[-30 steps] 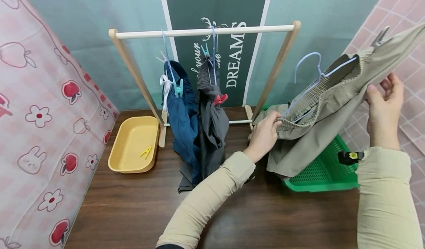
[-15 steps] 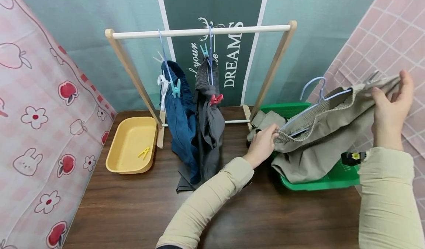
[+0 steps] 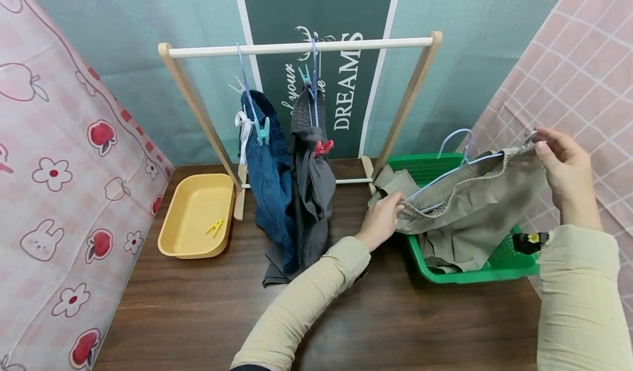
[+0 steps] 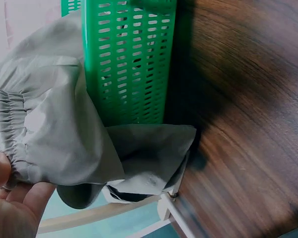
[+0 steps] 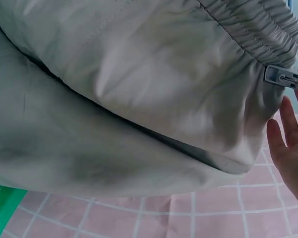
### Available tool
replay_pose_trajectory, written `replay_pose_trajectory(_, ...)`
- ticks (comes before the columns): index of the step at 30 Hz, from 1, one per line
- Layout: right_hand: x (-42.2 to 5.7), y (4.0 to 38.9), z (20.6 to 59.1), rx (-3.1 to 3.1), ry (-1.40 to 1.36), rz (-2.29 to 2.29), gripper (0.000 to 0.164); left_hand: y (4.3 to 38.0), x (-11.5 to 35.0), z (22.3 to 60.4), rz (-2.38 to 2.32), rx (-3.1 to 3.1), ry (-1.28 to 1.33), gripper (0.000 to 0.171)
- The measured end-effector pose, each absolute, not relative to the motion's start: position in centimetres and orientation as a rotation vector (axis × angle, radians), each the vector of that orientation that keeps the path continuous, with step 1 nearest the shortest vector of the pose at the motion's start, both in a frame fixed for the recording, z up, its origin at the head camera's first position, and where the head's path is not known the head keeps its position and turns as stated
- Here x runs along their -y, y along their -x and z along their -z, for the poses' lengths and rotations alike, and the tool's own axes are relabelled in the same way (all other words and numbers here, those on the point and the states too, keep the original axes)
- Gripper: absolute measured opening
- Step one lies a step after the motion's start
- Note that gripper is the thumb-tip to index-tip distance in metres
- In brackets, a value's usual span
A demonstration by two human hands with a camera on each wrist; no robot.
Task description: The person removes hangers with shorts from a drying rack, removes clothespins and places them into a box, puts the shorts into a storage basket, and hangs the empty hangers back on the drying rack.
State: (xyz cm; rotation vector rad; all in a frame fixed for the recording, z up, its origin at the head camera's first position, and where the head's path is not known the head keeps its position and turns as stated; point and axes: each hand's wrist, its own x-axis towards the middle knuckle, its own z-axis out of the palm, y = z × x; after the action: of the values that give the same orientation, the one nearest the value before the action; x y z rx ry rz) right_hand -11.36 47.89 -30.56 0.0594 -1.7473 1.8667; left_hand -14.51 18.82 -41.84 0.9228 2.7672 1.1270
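Khaki trousers [image 3: 475, 206] with a gathered elastic waistband hang on a light blue wire hanger [image 3: 452, 173], over the green basket [image 3: 475, 276]. My left hand [image 3: 381, 220] pinches the waistband's left end, fingers and thumb curled round the bunched cloth in the left wrist view. At the right end, my right hand [image 3: 566, 167] has thumb and forefinger at a grey clothespin [image 5: 283, 77] clipped on the waistband. They appear to pinch its handle end, which runs out of the right wrist view. Part of one trouser leg drapes over the basket's left side.
A wooden rack [image 3: 301, 48] carries blue trousers [image 3: 269, 162] and dark grey trousers [image 3: 316, 178] on hangers, held by coloured clothespins. To its left, a yellow tray [image 3: 190, 195] holds one yellow clothespin [image 3: 215, 227]. Pink gridded cloth [image 3: 534, 85] covers the right wall.
The khaki trousers and hanger have come down and left towards the basket. My right hand has moved from the cloth to the grey clothespin; my left still grips the waistband.
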Motion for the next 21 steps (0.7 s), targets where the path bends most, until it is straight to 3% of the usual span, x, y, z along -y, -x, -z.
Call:
replay_pose_trajectory(11, -48.5, 11.4, 31.3, 1.886, -0.118, -1.874, 0.03, 14.8, -18.4, 42.6, -1.136, -2.782, -0.91, 0.018)
replay_pose_trajectory(18, -49.9, 10.9, 32.0, 2.492, 0.119, -1.23, 0.035, 15.2, -18.2, 42.9, -1.098, -2.796, -0.887, 0.019)
replay_pose_trajectory(21, -50.3, 10.9, 32.3, 2.574, 0.091, -1.02, 0.042, 15.2, -18.2, 43.0, -1.083, -2.795, -0.883, 0.018)
